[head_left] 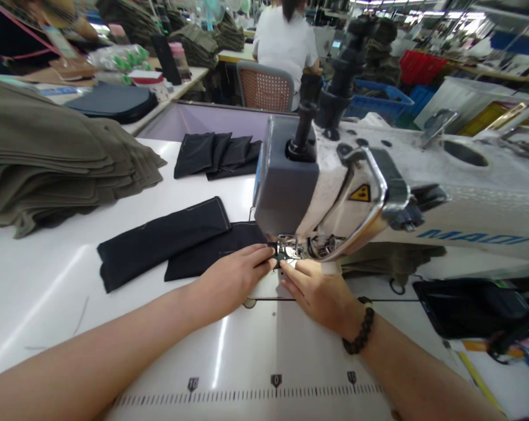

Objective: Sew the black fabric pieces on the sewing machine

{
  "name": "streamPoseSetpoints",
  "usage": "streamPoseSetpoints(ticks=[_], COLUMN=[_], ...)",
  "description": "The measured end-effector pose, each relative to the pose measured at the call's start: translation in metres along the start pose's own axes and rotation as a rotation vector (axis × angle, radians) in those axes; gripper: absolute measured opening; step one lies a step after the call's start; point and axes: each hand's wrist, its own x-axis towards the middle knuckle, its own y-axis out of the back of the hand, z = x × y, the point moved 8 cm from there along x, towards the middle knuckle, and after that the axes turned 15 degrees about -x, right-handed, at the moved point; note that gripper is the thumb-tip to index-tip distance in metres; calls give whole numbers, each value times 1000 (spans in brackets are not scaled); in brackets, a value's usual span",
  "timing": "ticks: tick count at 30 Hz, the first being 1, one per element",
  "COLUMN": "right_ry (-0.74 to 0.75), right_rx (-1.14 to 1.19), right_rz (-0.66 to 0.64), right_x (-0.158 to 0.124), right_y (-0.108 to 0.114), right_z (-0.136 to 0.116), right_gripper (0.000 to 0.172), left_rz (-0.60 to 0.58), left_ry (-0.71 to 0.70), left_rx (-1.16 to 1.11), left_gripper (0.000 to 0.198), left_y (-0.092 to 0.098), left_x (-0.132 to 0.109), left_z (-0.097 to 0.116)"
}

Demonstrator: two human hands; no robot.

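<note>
A black fabric piece (240, 235) lies partly under the head of a white and grey sewing machine (286, 175), its near end at the presser foot (286, 244). My left hand (229, 278) lies over the near part of this piece, fingers pressed together and tips on the cloth just left of the foot. From the right, my right hand (323, 292) reaches to the same end of the cloth, its thumb and fingers closed at the edge in front of the foot. A dark beaded bracelet (360, 327) circles the right wrist. My fingers hide part of the cloth's end.
Left of my hands lies a folded black fabric piece (163, 242), with several black pieces (218, 153) behind it. Olive cloth (58, 158) is piled at far left. Right of the machine head is a black tray (466, 310). Ahead, a person (286, 44) sits facing away.
</note>
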Motion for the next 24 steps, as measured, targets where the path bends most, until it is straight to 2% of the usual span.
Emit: streamPoseSetpoints(ticks=[12, 19, 21, 24], right_ry=[-44, -36, -31, -36], right_rx=[-47, -59, -47, -39], right_rz=[-57, -77, -75, -67], right_x=[-1, 1, 2, 2], right_y=[-1, -1, -1, 0], right_z=[2, 1, 1, 1], right_gripper=[19, 20, 20, 20], left_rz=[118, 56, 46, 64], left_ry=[23, 45, 116, 272], left_rx=[-32, 26, 94, 166], left_gripper=[26, 28, 29, 32], left_y=[3, 4, 1, 5], left_x=[15, 16, 14, 10], left_z=[-27, -19, -19, -34])
